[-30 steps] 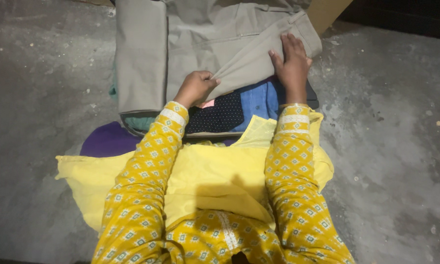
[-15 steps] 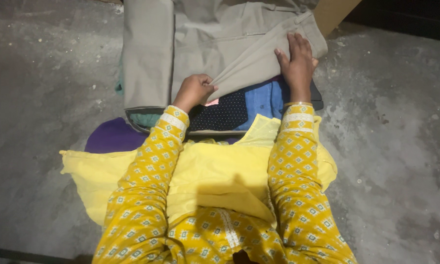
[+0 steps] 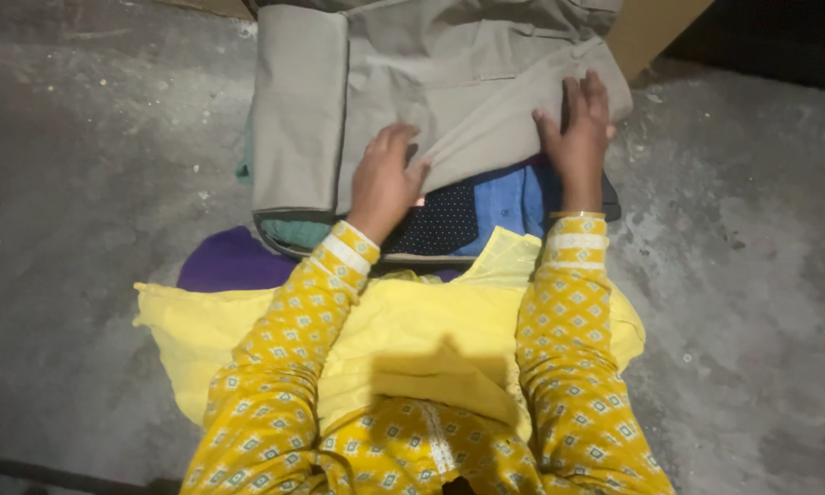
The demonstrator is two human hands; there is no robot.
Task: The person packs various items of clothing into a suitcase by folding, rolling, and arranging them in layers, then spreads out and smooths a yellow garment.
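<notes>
1. Hands first: the left hand (image 3: 385, 179) lies on the khaki trousers (image 3: 449, 82) with fingers curled, seemingly pinching the lower edge of the folded cloth; whether it truly grips or only presses, I cannot tell. The right hand (image 3: 579, 133) rests flat and open on the same edge, fingers spread, grasping nothing.

2. Trousers: they lie folded on the concrete floor (image 3: 82, 165), reaching away from both hands, their near edge under the fingers and over a stack of other clothes.

3. Slipping fold: the right hand only presses. If the left pulls sideways while the right lifts, the fold could open, because nothing pins it.

4. Dragging what lies below: just under the hands sit a dark dotted cloth (image 3: 445, 220) and a blue garment (image 3: 513, 197). A pinch that goes too deep could catch one and spoil the stack.

5. Dirt: the floor beside each hand looks dusty and gritty. A leg sliding off the stack, past the left hand, would likely pick up grit.

6. Crowding: the yellow cloth (image 3: 403, 330) lies near the wrists, with a purple cloth (image 3: 225, 261) beside the left sleeve. A backward pull could bunch the trousers over these.
</notes>
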